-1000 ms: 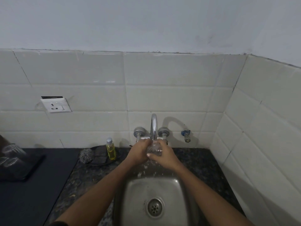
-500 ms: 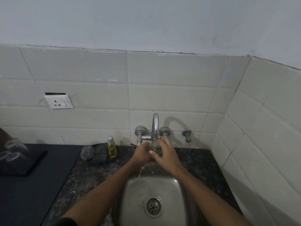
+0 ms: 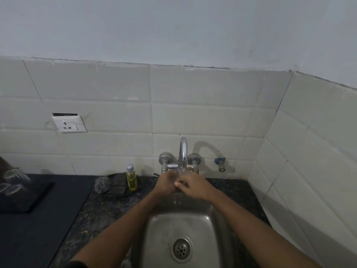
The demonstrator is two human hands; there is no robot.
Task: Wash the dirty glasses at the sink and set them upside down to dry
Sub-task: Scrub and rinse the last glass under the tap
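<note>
At the near edge, below me, I see the square stainless steel sink (image 3: 210, 225) with its round slotted drain (image 3: 181, 248), set into a speckled dark stone counter (image 3: 108, 206). Both my forearms reach out over the basin and meet just under the tap. My left hand (image 3: 165, 183) curls round the clear drinking glass (image 3: 180, 172), of which only a small wet patch shows above the knuckles, right beneath the spout. My right hand (image 3: 194, 185) lies against the left with its fingers laid across toward it; whether they clamp the glass or only rest on it I cannot tell. Water splashes below the hands at the far wall of the basin. Left of them, on the counter, a small bottle of yellow liquid with a pale cap (image 3: 131, 177) stands beside a grey steel wool scrubber (image 3: 102, 184) and a dark scouring pad (image 3: 118, 185). Far left, other clear glasses (image 3: 14, 178) sit blurred on a black tray (image 3: 34, 198). Beyond the hands rises the chrome curved-spout tap (image 3: 183, 151). On the white tiled wall (image 3: 202, 117), left, a white socket plate (image 3: 69, 123).
</note>
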